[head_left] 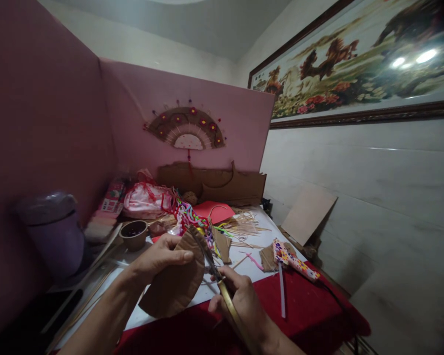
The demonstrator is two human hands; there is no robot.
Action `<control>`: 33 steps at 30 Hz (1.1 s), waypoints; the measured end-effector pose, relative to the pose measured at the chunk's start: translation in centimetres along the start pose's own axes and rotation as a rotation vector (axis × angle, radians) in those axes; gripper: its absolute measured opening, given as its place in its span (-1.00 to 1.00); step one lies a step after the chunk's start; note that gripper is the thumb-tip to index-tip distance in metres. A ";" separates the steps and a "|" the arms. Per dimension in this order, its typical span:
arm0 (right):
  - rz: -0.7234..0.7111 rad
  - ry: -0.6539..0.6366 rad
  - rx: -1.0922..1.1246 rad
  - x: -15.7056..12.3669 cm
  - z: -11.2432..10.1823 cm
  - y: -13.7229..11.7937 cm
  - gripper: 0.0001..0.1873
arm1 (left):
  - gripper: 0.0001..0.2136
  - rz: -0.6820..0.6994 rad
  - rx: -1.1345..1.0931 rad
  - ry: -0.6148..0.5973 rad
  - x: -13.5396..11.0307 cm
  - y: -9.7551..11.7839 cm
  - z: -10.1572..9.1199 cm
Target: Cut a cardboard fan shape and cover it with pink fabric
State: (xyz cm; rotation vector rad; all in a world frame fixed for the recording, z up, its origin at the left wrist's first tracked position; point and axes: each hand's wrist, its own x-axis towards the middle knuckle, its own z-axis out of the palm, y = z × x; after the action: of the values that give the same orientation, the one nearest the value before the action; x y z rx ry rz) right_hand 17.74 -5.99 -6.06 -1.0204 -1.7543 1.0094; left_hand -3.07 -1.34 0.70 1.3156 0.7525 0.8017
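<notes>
In the head view, your left hand (166, 254) pinches the brown cardboard piece (175, 288), thumb on top, apparently to steady its curved edge against the scissors (226, 298) gripped in your right hand (246, 301). Your hands are apart, the piece tilted above the white tabletop (249, 264) and red cloth (318, 315), likely so the blades clear both. Thin sticks (249, 224) crowd the far side; the bowl (133, 242) limits leftward room. Rightward, some cloth separates your hand from the glue gun (296, 262), near the table's edge.

Bowl (133, 243) beyond held cardboard (173, 288), to left; glue gun (295, 261) right, partly on cloth (314, 310); fan (185, 119) behind, seemingly against panel (246, 123).
</notes>
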 end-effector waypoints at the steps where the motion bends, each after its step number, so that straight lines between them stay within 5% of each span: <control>1: -0.003 0.003 0.013 0.0 0.0 0.1 -0.67 | -0.79 0.001 -0.004 0.000 0.0 0.1 0.0; 19: -0.022 0.057 -0.210 -0.1 -0.7 -1.7 -0.44 | -0.81 0.006 -0.017 -0.009 0.0 -0.1 0.0; 33: -0.096 0.017 -0.080 0.3 -0.4 0.2 -0.65 | -0.77 -0.042 0.055 -0.045 0.0 -0.3 -0.4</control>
State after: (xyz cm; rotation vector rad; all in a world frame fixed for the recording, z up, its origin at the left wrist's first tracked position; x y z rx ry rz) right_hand 18.04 -5.58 -6.05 -0.9817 -1.8245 0.8740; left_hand -3.42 -1.13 0.37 1.3587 0.7685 0.7203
